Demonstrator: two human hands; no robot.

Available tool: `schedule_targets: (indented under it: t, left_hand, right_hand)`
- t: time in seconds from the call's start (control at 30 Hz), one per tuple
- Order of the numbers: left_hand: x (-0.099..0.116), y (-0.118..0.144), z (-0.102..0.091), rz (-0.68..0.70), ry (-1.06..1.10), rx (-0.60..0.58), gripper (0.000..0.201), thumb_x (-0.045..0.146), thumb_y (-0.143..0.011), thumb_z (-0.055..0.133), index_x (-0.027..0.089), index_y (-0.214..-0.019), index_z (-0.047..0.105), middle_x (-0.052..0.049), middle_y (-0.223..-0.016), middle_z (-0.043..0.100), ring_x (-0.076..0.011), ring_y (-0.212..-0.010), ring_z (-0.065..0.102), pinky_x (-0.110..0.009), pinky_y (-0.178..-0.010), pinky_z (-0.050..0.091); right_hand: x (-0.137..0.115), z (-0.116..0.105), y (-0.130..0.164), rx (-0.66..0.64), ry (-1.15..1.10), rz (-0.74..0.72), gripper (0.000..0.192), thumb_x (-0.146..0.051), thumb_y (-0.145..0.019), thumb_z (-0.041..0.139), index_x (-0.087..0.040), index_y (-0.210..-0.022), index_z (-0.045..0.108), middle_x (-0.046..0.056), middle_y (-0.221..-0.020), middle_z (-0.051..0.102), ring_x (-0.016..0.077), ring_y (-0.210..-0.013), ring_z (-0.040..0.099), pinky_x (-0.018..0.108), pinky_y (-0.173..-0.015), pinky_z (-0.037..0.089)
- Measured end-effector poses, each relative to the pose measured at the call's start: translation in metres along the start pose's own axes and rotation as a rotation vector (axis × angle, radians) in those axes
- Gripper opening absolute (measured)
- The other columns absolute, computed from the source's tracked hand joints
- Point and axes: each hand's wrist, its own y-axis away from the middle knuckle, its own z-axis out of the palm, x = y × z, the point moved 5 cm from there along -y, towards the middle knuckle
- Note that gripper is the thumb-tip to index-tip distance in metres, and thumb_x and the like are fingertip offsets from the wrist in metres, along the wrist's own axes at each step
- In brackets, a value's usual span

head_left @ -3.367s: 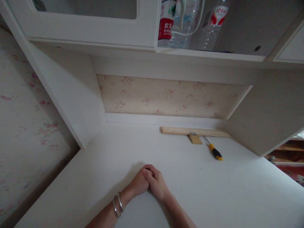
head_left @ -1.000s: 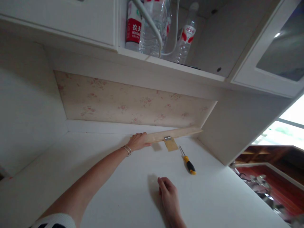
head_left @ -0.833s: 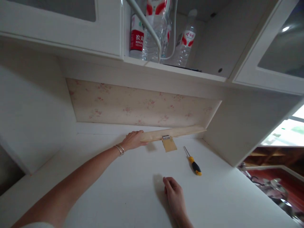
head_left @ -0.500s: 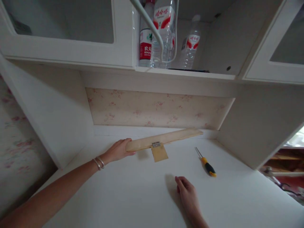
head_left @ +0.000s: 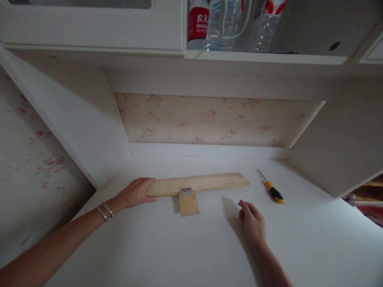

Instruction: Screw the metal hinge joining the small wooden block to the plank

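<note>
My left hand [head_left: 137,193] grips the left end of a long, flat wooden strip [head_left: 215,182], thumb above and fingers underneath. A small metal hinge [head_left: 186,191] sits on the strip's near edge, left of its middle. From it a small square wooden piece [head_left: 189,205] hangs toward me. My right hand [head_left: 253,223] is over the table to the right of the square piece, apart from the wood. Its fingers are curled with thumb and forefinger together; anything between them is too small or hidden to make out. A yellow-and-black screwdriver [head_left: 273,193] lies beyond that hand, tip pointing away.
Everything is on a white tabletop [head_left: 167,251]. White side panels [head_left: 77,115] flank it, with a floral wall [head_left: 209,119] at the back. Overhead, a cabinet shelf [head_left: 269,58] juts out, carrying several plastic bottles [head_left: 198,22].
My left hand has brought the strip nearer and leftward, and it now lies more level across the view. My right hand stays curled. The view has tilted down, showing less of the cabinet.
</note>
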Motion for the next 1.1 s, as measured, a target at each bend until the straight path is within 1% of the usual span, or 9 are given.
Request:
schedule_targets:
  t: [0.13, 0.3, 0.57, 0.73, 0.83, 0.93, 0.97, 1.03, 1.1]
  left_hand:
    - [0.004, -0.003, 0.006, 0.053, -0.006, -0.012, 0.06, 0.057, -0.069, 0.067, 0.024, -0.118, 0.054, -0.008, -0.114, 0.061, -0.0271, -0.104, 0.056, -0.034, -0.091, 0.041]
    - [0.003, -0.01, 0.016, 0.061, -0.018, -0.047, 0.058, 0.054, -0.069, 0.069, 0.022, -0.115, 0.055, -0.008, -0.112, 0.061, -0.0266, -0.103, 0.055, -0.033, -0.089, 0.041]
    - [-0.002, -0.012, 0.029, 0.035, -0.072, -0.115, 0.06, 0.055, -0.069, 0.069, 0.022, -0.117, 0.054, -0.008, -0.117, 0.059, -0.0274, -0.108, 0.053, -0.034, -0.095, 0.037]
    - [-0.004, -0.011, 0.034, 0.018, -0.115, -0.132, 0.064, 0.054, -0.071, 0.069, 0.022, -0.124, 0.05, -0.011, -0.129, 0.052, -0.0287, -0.118, 0.046, -0.037, -0.101, 0.032]
    - [0.012, -0.004, 0.027, 0.0, -0.14, -0.011, 0.064, 0.051, -0.073, 0.069, 0.021, -0.126, 0.049, -0.013, -0.14, 0.04, -0.0307, -0.127, 0.036, -0.041, -0.106, 0.025]
    - [0.049, 0.01, 0.021, 0.018, -0.018, 0.133, 0.058, 0.049, -0.076, 0.067, 0.02, -0.123, 0.051, -0.011, -0.135, 0.046, -0.0286, -0.125, 0.039, -0.041, -0.107, 0.026]
    - [0.061, 0.015, 0.022, 0.005, 0.067, 0.158, 0.048, 0.047, -0.08, 0.064, 0.02, -0.118, 0.054, -0.009, -0.128, 0.052, -0.0265, -0.121, 0.043, -0.039, -0.105, 0.03]
    - [0.081, 0.024, 0.029, -0.104, 0.257, 0.207, 0.03, 0.043, -0.087, 0.054, 0.02, -0.105, 0.059, -0.007, -0.109, 0.062, -0.0229, -0.104, 0.055, -0.035, -0.094, 0.041]
    - [0.094, 0.028, 0.047, -0.221, 0.43, 0.157, 0.025, 0.042, -0.087, 0.052, 0.02, -0.094, 0.062, -0.004, -0.092, 0.066, -0.019, -0.081, 0.061, -0.03, -0.076, 0.047]
  right_hand:
    - [0.0, 0.001, 0.001, 0.01, -0.041, 0.001, 0.043, -0.059, -0.077, 0.058, -0.016, -0.077, 0.064, -0.004, -0.05, 0.047, 0.0121, -0.046, 0.037, 0.027, -0.044, 0.027]
    - [0.001, 0.002, -0.001, 0.014, -0.005, -0.037, 0.04, -0.057, -0.078, 0.058, -0.017, -0.075, 0.063, -0.005, -0.05, 0.047, 0.0119, -0.047, 0.038, 0.026, -0.046, 0.029]
    - [-0.001, 0.002, 0.001, 0.022, 0.042, -0.046, 0.039, -0.055, -0.077, 0.058, -0.016, -0.076, 0.064, -0.003, -0.05, 0.05, 0.0119, -0.046, 0.039, 0.026, -0.046, 0.029]
    - [0.001, 0.002, 0.001, 0.038, 0.062, -0.035, 0.037, -0.053, -0.077, 0.059, -0.016, -0.077, 0.065, -0.003, -0.051, 0.051, 0.0119, -0.046, 0.04, 0.026, -0.045, 0.029]
    - [0.002, 0.004, 0.002, 0.018, 0.072, -0.023, 0.038, -0.054, -0.077, 0.059, -0.016, -0.076, 0.065, -0.003, -0.052, 0.051, 0.0116, -0.046, 0.039, 0.026, -0.045, 0.029]
    - [0.002, 0.007, 0.004, -0.018, 0.044, 0.002, 0.038, -0.054, -0.075, 0.061, -0.017, -0.075, 0.064, -0.003, -0.052, 0.052, 0.0113, -0.046, 0.039, 0.026, -0.045, 0.029]
    - [0.001, 0.009, 0.003, -0.042, 0.009, 0.018, 0.037, -0.054, -0.074, 0.063, -0.017, -0.074, 0.064, -0.003, -0.051, 0.052, 0.0113, -0.046, 0.039, 0.026, -0.045, 0.029]
    - [-0.002, 0.009, -0.005, -0.091, -0.076, 0.043, 0.037, -0.054, -0.071, 0.065, -0.017, -0.075, 0.063, -0.003, -0.05, 0.05, 0.0115, -0.045, 0.039, 0.026, -0.044, 0.028]
    - [-0.008, -0.001, -0.025, -0.078, -0.112, 0.016, 0.036, -0.052, -0.07, 0.066, -0.016, -0.075, 0.063, -0.003, -0.049, 0.049, 0.0123, -0.044, 0.04, 0.027, -0.043, 0.028]
